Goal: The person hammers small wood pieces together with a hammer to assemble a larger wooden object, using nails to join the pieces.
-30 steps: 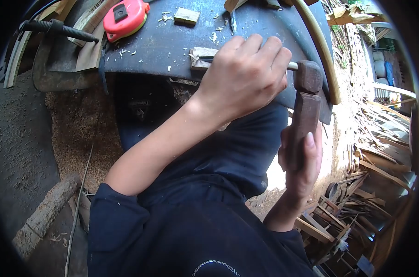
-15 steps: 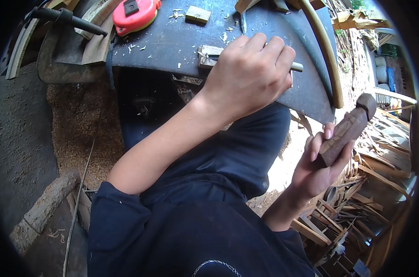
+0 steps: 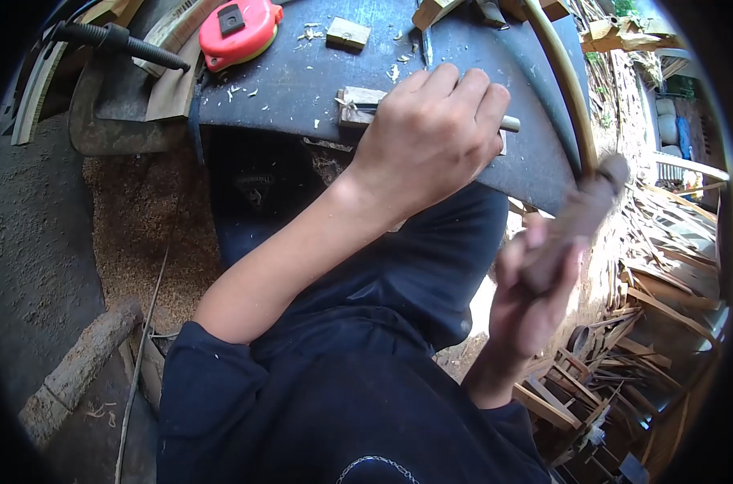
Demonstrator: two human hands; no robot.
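Observation:
My left hand (image 3: 435, 137) is closed around a chisel (image 3: 509, 123), whose rounded end sticks out to the right of my fist. Its dark, narrow front part lies over a small wood block (image 3: 355, 115) at the table edge; my fingers hide most of both. On the right, my right hand (image 3: 536, 294) grips a dark wooden mallet (image 3: 580, 214), blurred by motion and pointing up and to the right. The mallet is apart from the chisel.
A red tape measure (image 3: 239, 34) and a small wood offcut (image 3: 348, 33) lie on the dark table (image 3: 286, 81) among shavings. A clamp (image 3: 112, 44) grips the left side. A curved wooden handle (image 3: 564, 77) crosses the right edge. Scrap wood (image 3: 576, 379) is piled at lower right.
My right hand has swung the mallet left, closer to the chisel. My left hand has shifted slightly left with the chisel and wood block.

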